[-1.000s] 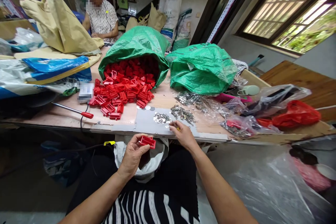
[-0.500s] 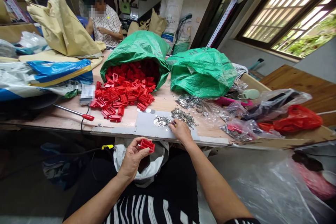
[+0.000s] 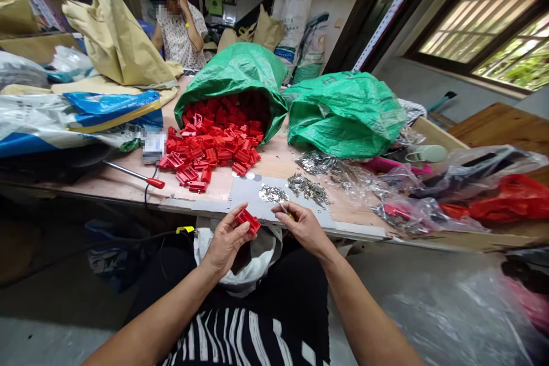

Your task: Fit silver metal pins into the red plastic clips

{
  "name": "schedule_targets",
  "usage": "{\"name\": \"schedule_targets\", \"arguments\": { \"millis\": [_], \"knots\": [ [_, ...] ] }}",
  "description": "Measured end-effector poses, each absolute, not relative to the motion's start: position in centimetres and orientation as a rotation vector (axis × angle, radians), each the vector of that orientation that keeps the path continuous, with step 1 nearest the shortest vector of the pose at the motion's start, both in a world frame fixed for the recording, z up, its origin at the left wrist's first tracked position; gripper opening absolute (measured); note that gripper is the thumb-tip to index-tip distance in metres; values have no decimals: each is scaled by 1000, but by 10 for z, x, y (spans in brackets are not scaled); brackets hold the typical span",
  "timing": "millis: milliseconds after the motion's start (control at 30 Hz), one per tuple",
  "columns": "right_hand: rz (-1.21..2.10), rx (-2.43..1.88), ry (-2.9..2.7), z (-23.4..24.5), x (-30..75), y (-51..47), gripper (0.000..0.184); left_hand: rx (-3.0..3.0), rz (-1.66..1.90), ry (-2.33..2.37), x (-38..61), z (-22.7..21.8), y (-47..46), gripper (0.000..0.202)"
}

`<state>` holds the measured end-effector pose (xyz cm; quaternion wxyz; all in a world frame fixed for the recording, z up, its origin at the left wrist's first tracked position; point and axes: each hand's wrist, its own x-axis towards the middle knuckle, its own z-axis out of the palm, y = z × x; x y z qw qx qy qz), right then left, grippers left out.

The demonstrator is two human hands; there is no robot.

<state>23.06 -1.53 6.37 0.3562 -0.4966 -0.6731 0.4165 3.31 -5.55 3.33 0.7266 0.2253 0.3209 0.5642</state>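
My left hand point(image 3: 226, 243) pinches a red plastic housing point(image 3: 249, 222) between thumb and fingers, its hollow side showing. Just to the right, my right hand point(image 3: 306, 230) is closed on a thin metal tool point(image 3: 283, 209) with a yellow part. Its exact kind is too small to tell. Beyond both hands, a pile of small shiny metal pieces point(image 3: 273, 193) and a pile of darker metal parts point(image 3: 309, 189) lie on a grey sheet point(image 3: 244, 197). Many more red housings point(image 3: 214, 146) spill from a green sack point(image 3: 240, 66).
A second green sack point(image 3: 343, 114) stands to the right, near plastic bags point(image 3: 398, 206) and a red bag point(image 3: 510, 200). A rod with a red grip point(image 3: 155, 183) lies left. A white sack point(image 3: 257, 257) hangs open below the table edge. Across the table sits another person point(image 3: 184, 34).
My right hand has drawn back from the metal piles toward the red housing, carrying the thin tool. The left hand has risen slightly. Across the table, the other person has raised a hand to their head.
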Motion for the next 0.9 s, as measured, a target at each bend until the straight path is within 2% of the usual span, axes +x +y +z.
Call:
{"name": "schedule_targets", "arguments": {
  "millis": [100, 233, 367, 633, 900],
  "knots": [
    [1005, -1241, -1911, 74, 214, -30, 17, 489, 1245, 695, 34, 35, -55, 48],
    [753, -1244, -2105, 75, 203, -38, 7, 485, 1250, 688, 34, 36, -53, 48],
    [606, -1154, -2245, 70, 202, -38, 10, 489, 1255, 680, 34, 38, -51, 47],
    [748, -1057, -2357, 73, 206, -38, 23, 514, 1218, 703, 35, 39, -52, 43],
    [1019, -1158, -2061, 68, 210, -40, 12, 546, 1206, 697, 34, 37, -52, 39]
  ]
}}
